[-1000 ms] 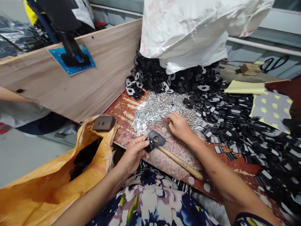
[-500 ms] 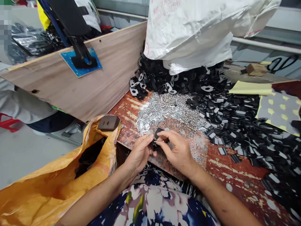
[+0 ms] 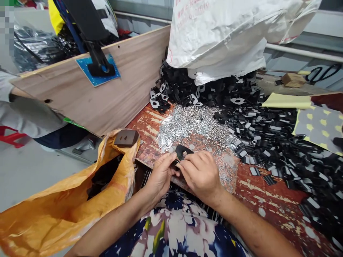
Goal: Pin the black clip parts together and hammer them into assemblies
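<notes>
At the table's near edge, a small black piece with a round hole (image 3: 181,150) is pinched between the thumb and fingers of my left hand (image 3: 161,174). My right hand (image 3: 203,175) is closed against the piece's lower right side, thumb and forefinger pressed together on a thin metal pin that their tips mostly hide. Just beyond both hands lies a heap of shiny metal pins (image 3: 184,125). Much of the black piece's lower part is covered by my fingers.
Black pieces with grey pads (image 3: 276,142) spread over the right side of the red table (image 3: 257,192). A white sack (image 3: 214,39) stands behind more black parts. At left are a wooden board (image 3: 128,71), an orange bag (image 3: 66,203), a brown block (image 3: 126,138) and part of another person.
My right fingers have closed in on the black piece, and the pin that showed between them is now mostly hidden. The piece's holed end shows more. The view has shifted slightly.
</notes>
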